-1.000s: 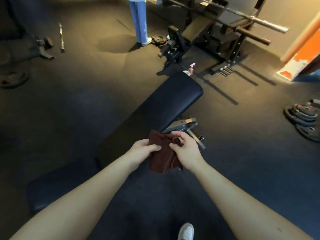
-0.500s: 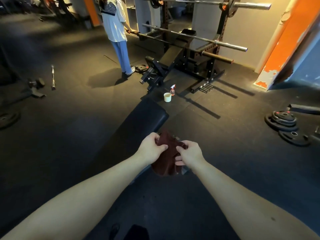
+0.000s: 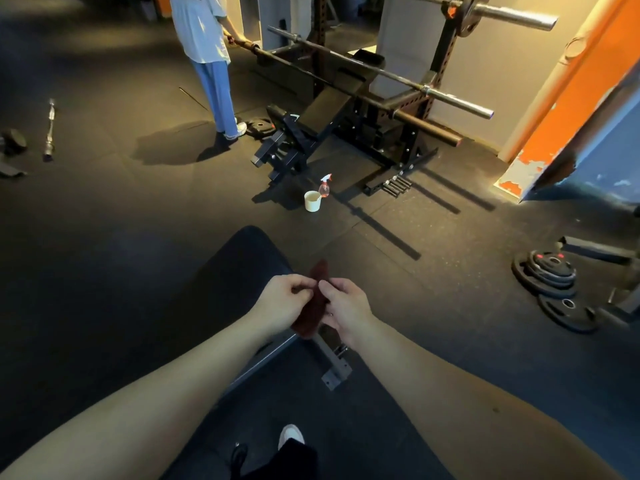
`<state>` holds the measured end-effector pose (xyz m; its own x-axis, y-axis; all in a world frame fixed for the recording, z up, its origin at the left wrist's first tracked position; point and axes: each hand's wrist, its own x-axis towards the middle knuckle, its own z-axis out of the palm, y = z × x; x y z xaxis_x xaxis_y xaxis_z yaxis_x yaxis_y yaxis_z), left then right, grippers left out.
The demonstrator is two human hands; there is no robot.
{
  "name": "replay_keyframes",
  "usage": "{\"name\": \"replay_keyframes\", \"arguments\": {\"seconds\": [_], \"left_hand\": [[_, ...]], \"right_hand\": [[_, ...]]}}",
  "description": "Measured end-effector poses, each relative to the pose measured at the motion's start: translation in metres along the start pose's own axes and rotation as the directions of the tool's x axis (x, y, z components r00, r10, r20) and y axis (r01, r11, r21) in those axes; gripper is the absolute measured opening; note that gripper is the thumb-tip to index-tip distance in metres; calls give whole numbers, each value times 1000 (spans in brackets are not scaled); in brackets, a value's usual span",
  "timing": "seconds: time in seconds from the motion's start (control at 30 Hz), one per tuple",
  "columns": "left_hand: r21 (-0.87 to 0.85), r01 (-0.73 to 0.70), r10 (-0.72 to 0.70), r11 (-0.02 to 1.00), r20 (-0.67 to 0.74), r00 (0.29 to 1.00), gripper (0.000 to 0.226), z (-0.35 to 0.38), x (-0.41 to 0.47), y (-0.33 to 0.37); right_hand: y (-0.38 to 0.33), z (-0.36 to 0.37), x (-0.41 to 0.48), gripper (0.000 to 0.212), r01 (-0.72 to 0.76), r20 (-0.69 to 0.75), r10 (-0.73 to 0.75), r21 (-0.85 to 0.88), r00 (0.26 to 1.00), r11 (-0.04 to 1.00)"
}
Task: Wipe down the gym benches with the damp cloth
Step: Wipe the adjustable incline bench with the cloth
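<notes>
Maroon cloth (image 3: 312, 306) between both pinching hands

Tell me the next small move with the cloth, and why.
Probably lower the cloth flat onto the bench pad and start wiping: the left hand and right hand both pinch it, bunched, by the pad's edge, and it seems not yet laid on the pad.
</notes>
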<state>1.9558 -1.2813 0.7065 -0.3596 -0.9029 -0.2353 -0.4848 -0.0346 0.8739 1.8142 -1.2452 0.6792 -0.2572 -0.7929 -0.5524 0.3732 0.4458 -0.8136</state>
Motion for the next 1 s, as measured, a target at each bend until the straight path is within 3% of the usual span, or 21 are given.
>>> {"name": "replay_keyframes", "arguments": {"seconds": [0.13, 0.33, 0.47, 0.57, 0.7, 1.0], "left_hand": [[-110, 92, -102, 990, -83, 991, 14, -2, 60, 16], [-102, 164, -176, 981, -125, 977, 8, 3, 135, 24], [-79, 259, -271, 962, -227, 935, 5, 15, 167, 27], [-142, 358, -385, 923, -353, 853, 4, 29, 175, 30], [-216, 517, -550, 828, -490, 676, 5, 51, 173, 23], [-365, 651, -700, 665, -609, 374, 15, 82, 162, -13]], "right_hand": [[-45, 0, 54, 17, 20, 22, -17, -125, 1000, 992], [-89, -13, 134, 13, 27, 106, 5, -297, 994, 954], [-101, -24, 198, 13, 42, 213, 59, -438, 975, 898], [-116, -29, 236, 15, 88, 326, 108, -531, 939, 843], [-136, -31, 264, 17, 201, 447, 134, -625, 884, 755], [-149, -9, 284, 20, 364, 586, 155, -666, 796, 651]]}}
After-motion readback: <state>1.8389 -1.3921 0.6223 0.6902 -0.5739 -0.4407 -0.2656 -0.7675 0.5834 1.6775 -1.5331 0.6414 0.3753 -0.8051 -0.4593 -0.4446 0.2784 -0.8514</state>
